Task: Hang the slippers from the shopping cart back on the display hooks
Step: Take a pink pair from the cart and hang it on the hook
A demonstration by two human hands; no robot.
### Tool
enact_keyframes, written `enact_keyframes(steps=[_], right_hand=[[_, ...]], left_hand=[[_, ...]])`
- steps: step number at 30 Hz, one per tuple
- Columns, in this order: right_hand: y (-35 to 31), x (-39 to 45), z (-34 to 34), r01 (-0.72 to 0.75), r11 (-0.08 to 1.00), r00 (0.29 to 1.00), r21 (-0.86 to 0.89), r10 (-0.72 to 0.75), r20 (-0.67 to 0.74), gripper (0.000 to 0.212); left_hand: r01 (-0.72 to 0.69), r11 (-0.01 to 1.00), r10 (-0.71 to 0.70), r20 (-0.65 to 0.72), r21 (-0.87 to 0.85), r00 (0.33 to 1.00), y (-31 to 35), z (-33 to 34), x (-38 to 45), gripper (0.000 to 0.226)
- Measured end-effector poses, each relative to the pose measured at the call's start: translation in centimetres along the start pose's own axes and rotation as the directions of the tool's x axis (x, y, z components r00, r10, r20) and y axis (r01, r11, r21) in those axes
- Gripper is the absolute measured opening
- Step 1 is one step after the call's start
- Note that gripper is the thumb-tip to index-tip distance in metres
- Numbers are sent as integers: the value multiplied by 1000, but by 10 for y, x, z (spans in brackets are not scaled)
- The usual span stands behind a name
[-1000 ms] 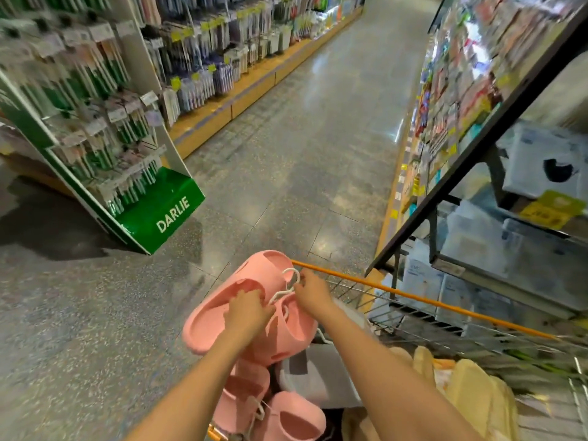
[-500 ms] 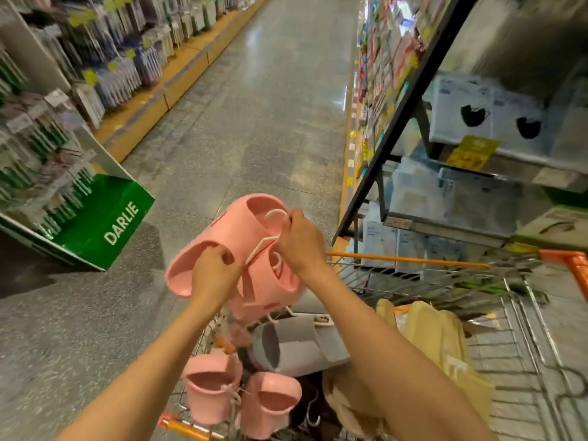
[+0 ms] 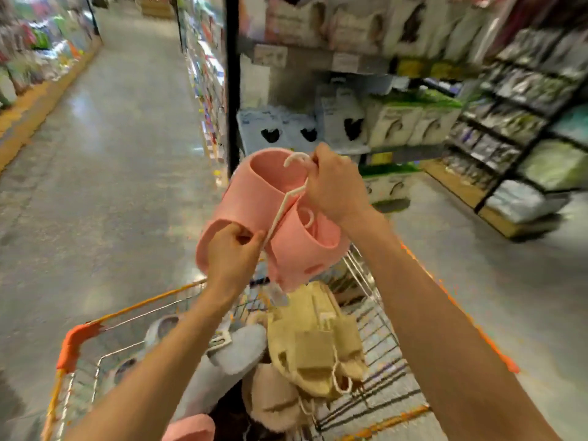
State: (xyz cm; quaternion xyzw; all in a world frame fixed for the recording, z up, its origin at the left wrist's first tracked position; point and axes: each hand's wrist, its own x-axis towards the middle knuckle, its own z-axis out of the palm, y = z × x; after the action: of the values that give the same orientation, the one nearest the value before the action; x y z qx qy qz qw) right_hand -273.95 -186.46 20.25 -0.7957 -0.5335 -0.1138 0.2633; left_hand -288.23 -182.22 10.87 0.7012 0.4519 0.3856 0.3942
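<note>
In the shopping cart (image 3: 375, 288) lay beige slippers (image 3: 315, 351). Above it, the left hand (image 3: 232, 256) gripped the pink slippers (image 3: 270, 214), and the right hand (image 3: 337, 186) pinched their white hanger (image 3: 286, 198). Blurry shelves (image 3: 343, 122) stood behind

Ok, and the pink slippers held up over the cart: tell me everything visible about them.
The pair of pink, smooth, rubbery-looking open-toe slippers is joined on a thin white plastic hanger with a hook on top. They are held tilted above the orange-rimmed wire shopping cart, clear of the beige and grey slippers in it. The right hand pinches the hanger near the hook; the left hand grips the lower slipper's edge and the hanger stem.
</note>
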Motion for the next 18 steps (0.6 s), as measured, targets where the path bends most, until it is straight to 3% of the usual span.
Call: enact_keyframes(steps=[4, 8, 13, 18], right_hand=[[80, -45, -97, -172, 972, 977, -160, 147, -154, 29], [159, -129, -199, -358, 902, 913, -242, 283, -294, 40], [229, -257, -306, -627, 716, 760, -308, 475, -444, 32], [264, -379, -380, -848, 468, 515, -250, 611, -602, 32]], left_hand=[[-118, 984, 143, 190, -133, 971, 70, 84, -40, 27], [-195, 951, 281, 402, -242, 871, 142, 172, -117, 22], [-234, 887, 447, 612, -398, 652, 219, 260, -244, 25], [-234, 836, 548, 737, -496, 396, 268, 320, -366, 32]])
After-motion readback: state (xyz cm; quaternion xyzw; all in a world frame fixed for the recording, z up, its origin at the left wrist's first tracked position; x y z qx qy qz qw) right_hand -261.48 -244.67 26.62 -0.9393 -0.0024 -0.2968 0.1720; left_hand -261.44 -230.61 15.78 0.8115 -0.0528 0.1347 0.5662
